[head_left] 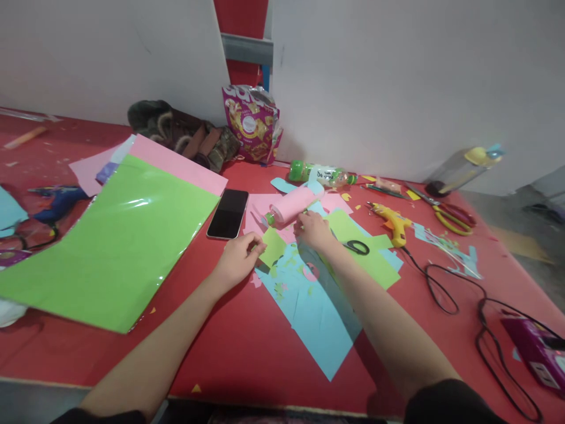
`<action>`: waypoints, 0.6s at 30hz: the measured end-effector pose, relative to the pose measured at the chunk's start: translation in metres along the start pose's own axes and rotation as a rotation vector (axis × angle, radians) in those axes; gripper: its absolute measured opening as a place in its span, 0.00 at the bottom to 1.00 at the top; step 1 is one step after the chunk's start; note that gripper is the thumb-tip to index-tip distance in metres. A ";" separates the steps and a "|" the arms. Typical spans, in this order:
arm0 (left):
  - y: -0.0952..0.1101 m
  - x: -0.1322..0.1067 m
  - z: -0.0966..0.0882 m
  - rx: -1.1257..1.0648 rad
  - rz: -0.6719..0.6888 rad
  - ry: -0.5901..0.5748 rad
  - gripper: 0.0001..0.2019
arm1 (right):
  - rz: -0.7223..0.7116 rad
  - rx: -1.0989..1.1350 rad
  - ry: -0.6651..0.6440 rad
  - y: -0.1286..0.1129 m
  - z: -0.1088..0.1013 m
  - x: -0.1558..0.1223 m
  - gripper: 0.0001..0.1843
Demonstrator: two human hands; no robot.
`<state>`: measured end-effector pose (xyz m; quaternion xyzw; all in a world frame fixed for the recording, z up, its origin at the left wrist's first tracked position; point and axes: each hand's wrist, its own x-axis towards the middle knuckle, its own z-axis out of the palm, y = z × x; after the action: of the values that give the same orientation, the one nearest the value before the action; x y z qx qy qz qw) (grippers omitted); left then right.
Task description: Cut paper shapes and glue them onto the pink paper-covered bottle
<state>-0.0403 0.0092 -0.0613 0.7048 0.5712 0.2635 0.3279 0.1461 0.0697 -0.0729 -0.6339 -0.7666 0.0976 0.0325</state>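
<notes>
On a red table (220, 359), a small green paper square (274, 245) is pinched at its edge by the fingertips of the left hand (241, 256), above a light-blue paper sheet (329, 338) strewn with cut scraps. The right hand (314, 229) is bent downward beside a pink-paper-wrapped bottle (295, 204), which is laid on its side with its green cap (270, 218) toward the left hand; whether anything is gripped by the right fingers cannot be told.

Behind the wrapped bottle, a clear plastic bottle (339, 176) with a green label is laid flat. A purple snack bag (251, 126) is stood against the wall, its contents hidden; beside it a camouflage-patterned bag (224, 150) with brown straps is slumped. At the far right, a clear drink bottle (461, 172) is topped with a yellow lid; its contents cannot be made out. At the left, a large green sheet (132, 235) appears to be enclosed in a glossy clear sleeve (159, 284).
</notes>
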 end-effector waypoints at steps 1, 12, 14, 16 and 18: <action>0.000 0.000 0.000 0.004 0.005 -0.018 0.10 | -0.009 0.006 0.008 -0.001 0.000 -0.001 0.06; 0.000 0.001 0.000 0.096 0.015 -0.090 0.11 | -0.147 0.230 0.079 -0.009 -0.017 -0.016 0.03; 0.001 0.001 -0.001 0.106 0.007 -0.091 0.11 | -0.194 0.303 0.062 -0.011 -0.023 -0.026 0.02; 0.001 0.001 -0.003 0.115 0.006 -0.100 0.11 | -0.227 0.363 0.042 -0.013 -0.026 -0.037 0.03; 0.001 0.001 -0.004 0.128 0.012 -0.111 0.12 | -0.248 0.407 0.017 -0.015 -0.027 -0.048 0.03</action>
<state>-0.0423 0.0109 -0.0580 0.7413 0.5635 0.1891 0.3117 0.1456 0.0227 -0.0397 -0.5158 -0.8028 0.2403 0.1779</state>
